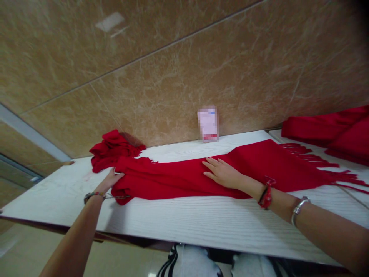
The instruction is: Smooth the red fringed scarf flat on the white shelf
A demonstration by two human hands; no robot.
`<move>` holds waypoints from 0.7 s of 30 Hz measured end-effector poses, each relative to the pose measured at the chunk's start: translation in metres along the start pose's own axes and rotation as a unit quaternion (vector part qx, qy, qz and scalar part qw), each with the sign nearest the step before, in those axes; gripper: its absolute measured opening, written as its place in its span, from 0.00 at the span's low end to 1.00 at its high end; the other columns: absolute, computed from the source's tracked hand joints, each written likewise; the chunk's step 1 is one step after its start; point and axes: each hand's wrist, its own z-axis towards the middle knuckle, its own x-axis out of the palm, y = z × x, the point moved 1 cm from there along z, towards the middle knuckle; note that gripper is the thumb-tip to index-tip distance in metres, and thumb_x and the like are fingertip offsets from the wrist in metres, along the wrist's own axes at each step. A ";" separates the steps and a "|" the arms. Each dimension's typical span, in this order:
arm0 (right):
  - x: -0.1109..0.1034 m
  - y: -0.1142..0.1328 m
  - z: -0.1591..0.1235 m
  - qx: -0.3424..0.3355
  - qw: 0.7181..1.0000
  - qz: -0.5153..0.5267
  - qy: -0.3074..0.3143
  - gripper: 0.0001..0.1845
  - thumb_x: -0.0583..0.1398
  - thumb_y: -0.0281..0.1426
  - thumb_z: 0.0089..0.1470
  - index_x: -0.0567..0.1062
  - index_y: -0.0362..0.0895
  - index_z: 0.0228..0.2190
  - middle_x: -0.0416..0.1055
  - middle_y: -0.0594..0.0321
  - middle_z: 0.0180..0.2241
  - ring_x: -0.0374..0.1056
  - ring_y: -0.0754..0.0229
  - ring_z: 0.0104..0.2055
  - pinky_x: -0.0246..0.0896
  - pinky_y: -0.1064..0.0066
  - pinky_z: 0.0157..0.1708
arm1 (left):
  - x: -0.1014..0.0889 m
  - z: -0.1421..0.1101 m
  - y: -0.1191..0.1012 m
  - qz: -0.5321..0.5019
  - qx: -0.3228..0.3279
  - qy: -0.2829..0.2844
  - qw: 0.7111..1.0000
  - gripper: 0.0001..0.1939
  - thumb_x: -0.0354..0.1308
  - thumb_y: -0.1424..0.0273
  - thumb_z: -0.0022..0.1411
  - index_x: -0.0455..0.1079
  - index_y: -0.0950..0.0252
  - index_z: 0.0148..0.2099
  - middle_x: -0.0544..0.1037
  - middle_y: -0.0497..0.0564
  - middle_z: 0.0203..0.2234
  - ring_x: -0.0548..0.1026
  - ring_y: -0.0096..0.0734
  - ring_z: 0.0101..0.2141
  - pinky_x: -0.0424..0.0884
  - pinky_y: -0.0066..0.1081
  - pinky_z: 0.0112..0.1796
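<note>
A red scarf with a fringed right end lies lengthwise along the white table. My left hand grips its bunched left end, thumb on the near side and most fingers hidden by the cloth. My right hand rests flat on the middle of the scarf, fingers spread and pressing on the fabric. Just beyond my left hand sits a crumpled heap of red cloth, touching or close to the scarf's left end.
A pale box-like item, blurred out, stands against the brown marbled wall. More folded red cloth lies at the far right. The white table is narrow, its front edge close to my legs.
</note>
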 end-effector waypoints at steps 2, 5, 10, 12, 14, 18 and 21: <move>0.001 -0.001 0.000 -0.002 1.000 0.001 0.002 0.27 0.44 0.41 0.60 0.63 0.38 0.53 0.59 0.46 0.55 0.52 0.50 0.59 0.50 0.54 0.54 | 0.004 -0.003 0.001 -0.086 0.015 0.041 0.995 0.18 0.56 0.72 0.49 0.66 0.69 0.45 0.78 0.50 0.30 0.75 0.32 0.32 0.72 0.29 0.34; 0.001 -0.002 0.000 -0.004 1.000 -0.002 0.006 0.27 0.44 0.40 0.59 0.64 0.37 0.53 0.59 0.47 0.55 0.52 0.50 0.58 0.49 0.55 0.55 | 0.001 -0.003 -0.017 -0.174 0.036 0.006 0.984 0.21 0.54 0.68 0.50 0.65 0.69 0.47 0.77 0.52 0.36 0.75 0.34 0.36 0.72 0.31 0.36; 0.001 -0.002 0.000 -0.008 1.000 -0.006 0.002 0.27 0.45 0.40 0.59 0.64 0.37 0.53 0.59 0.46 0.55 0.53 0.50 0.58 0.50 0.55 0.55 | -0.015 -0.035 -0.109 -0.123 0.217 -0.019 0.968 0.22 0.54 0.63 0.52 0.67 0.66 0.50 0.72 0.52 0.47 0.70 0.36 0.46 0.62 0.34 0.50; 0.000 -0.001 -0.001 -0.007 1.000 -0.011 0.003 0.27 0.45 0.40 0.59 0.63 0.37 0.53 0.59 0.47 0.55 0.54 0.49 0.58 0.51 0.55 0.54 | -0.019 -0.056 -0.145 -0.051 0.306 0.169 0.935 0.21 0.55 0.62 0.52 0.68 0.61 0.50 0.73 0.49 0.47 0.69 0.36 0.48 0.60 0.32 0.51; -0.001 -0.001 -0.001 -0.004 1.000 -0.015 0.008 0.27 0.46 0.39 0.59 0.63 0.37 0.54 0.59 0.47 0.55 0.54 0.49 0.57 0.51 0.55 0.54 | -0.025 -0.068 -0.164 -0.014 0.350 0.316 0.882 0.23 0.57 0.61 0.52 0.67 0.57 0.51 0.75 0.46 0.45 0.70 0.34 0.46 0.61 0.31 0.50; -0.002 0.000 0.000 -0.004 1.000 -0.007 0.015 0.26 0.47 0.38 0.59 0.64 0.37 0.53 0.59 0.47 0.55 0.53 0.49 0.58 0.50 0.54 0.55 | -0.027 -0.048 -0.145 -0.066 0.245 0.102 0.962 0.22 0.42 0.61 0.63 0.65 0.67 0.52 0.74 0.53 0.45 0.69 0.34 0.48 0.62 0.33 0.50; -0.003 0.001 0.001 0.003 1.000 -0.002 0.018 0.26 0.47 0.39 0.58 0.64 0.37 0.53 0.59 0.46 0.55 0.53 0.49 0.58 0.50 0.54 0.55 | -0.006 -0.025 -0.114 -0.023 0.162 0.088 0.983 0.21 0.56 0.61 0.54 0.68 0.70 0.46 0.75 0.57 0.41 0.70 0.43 0.46 0.63 0.37 0.48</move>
